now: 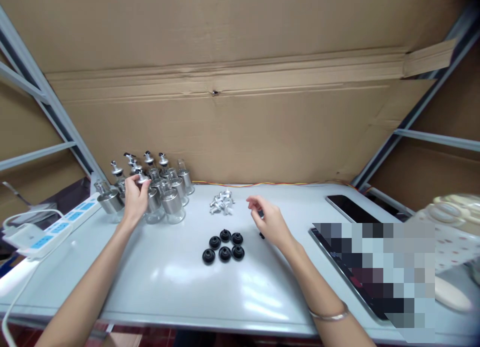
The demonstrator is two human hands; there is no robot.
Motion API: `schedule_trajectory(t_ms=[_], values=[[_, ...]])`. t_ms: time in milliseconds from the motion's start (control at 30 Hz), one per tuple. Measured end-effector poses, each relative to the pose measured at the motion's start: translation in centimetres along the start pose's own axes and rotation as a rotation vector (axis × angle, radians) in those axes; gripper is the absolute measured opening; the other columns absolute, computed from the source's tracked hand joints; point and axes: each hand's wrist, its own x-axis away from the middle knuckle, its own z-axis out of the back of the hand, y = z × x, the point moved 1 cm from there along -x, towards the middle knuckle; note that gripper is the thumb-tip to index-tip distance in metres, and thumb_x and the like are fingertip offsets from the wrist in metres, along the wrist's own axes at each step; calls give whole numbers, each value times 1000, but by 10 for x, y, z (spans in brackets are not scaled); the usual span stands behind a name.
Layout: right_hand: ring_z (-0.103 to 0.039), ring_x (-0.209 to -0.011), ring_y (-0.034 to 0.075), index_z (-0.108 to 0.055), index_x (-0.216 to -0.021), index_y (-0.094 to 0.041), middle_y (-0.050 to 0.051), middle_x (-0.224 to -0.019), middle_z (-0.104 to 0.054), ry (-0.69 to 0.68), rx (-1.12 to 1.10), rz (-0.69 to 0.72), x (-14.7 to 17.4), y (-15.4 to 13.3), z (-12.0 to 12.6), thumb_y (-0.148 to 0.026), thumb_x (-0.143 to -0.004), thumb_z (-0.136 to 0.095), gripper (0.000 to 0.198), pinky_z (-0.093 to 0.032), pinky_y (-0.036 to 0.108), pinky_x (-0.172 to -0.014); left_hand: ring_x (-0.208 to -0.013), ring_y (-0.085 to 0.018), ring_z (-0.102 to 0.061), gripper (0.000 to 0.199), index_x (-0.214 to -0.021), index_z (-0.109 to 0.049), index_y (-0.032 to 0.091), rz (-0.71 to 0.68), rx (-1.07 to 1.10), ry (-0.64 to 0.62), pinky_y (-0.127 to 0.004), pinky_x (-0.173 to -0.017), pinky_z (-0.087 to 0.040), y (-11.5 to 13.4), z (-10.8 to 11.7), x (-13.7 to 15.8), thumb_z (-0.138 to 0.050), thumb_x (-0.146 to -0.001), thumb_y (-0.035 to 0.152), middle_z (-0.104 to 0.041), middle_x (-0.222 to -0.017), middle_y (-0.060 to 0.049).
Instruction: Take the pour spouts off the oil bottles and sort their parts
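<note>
At the left, my left hand has its thumb and fingers closed around a metal pourer spout at the top of a bottle in the group. Glass bottles with metal sleeves stand around it, some topped with pourers and some with bare necks. My right hand is over the table right of centre, fingers curved and thumb apart. Small black parts show partly beneath it. Several black round stoppers lie left of that hand. Behind them is a pile of silvery spout pieces.
A white power strip with a plugged-in cable runs along the left edge. At the right lie a phone and a larger, partly blurred screen device. Tape rolls sit beyond. A cardboard wall closes off the back.
</note>
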Motion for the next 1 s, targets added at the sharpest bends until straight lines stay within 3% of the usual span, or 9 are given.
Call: schedule_trajectory(t_ms=[267, 467, 633, 800, 867, 1000], values=[[-60, -69, 15, -54, -97, -20, 3, -78, -63, -23, 0, -9, 1, 1, -1, -9, -78, -41, 25, -45, 25, -61, -88, -23, -59, 36, -102, -46, 20, 49, -22, -69, -40, -85, -48, 7, 7, 1, -58, -76, 41, -55, -97, -7], [-60, -68, 16, -54, -96, -20, 3, -76, -63, -33, 7, -19, 0, -1, -2, -10, -77, -41, 25, -45, 25, -61, -92, -23, -59, 37, -100, -49, 20, 34, -17, -127, -37, -84, -49, 9, 18, 3, -57, -74, 45, -57, -99, -7], [-59, -69, 16, -54, -97, -20, 3, -77, -64, -29, 4, -28, 1, 1, -2, -9, -77, -41, 26, -44, 24, -61, -92, -20, -61, 26, -101, -54, 19, 18, -27, 23, -33, -83, -48, 11, 26, -5, -40, -85, 34, -64, -93, -6], [-60, -71, 16, -54, -96, -19, 3, -78, -64, -34, 10, -26, 1, 2, -3, -10, -77, -41, 25, -44, 24, -62, -97, -20, -57, 25, -103, -54, 15, 46, -135, 159, -35, -91, -44, 12, 36, -41, -45, -82, 26, -61, -102, -8], [-60, -70, 16, -55, -96, -19, 3, -78, -64, -31, 12, -27, 1, 2, -3, -11, -77, -41, 25, -44, 25, -62, -100, -20, -56, 24, -103, -55, 15, 73, -180, 125, -36, -95, -41, 9, 37, -59, -46, -81, 20, -61, -106, -9], [-60, -70, 16, -55, -94, -19, 3, -76, -64, -35, 8, -23, 1, 2, -3, -11, -77, -41, 24, -44, 25, -62, -91, -23, -61, 29, -100, -58, 11, 185, -221, -117, -40, -88, -46, -9, 29, -86, -62, -73, 21, -66, -97, -12]])
